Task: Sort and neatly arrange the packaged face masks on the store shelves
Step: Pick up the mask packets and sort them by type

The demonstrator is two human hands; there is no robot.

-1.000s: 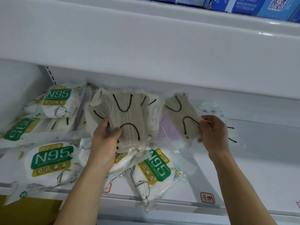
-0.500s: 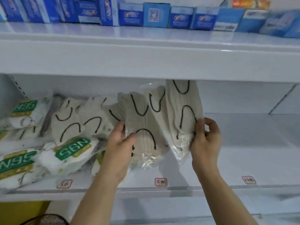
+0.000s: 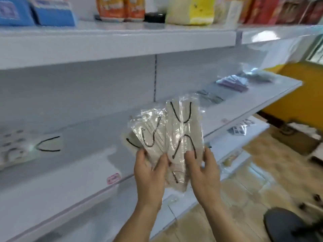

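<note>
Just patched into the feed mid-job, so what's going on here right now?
A person is sorting packaged masks at a store shelf. Both hands, the left hand and the right hand, hold a fanned bundle of beige masks in clear wrappers in front of the white shelf, not resting on it. More wrapped masks lie on the shelf: one with black loops at the left, and grey and purple packs further right.
</note>
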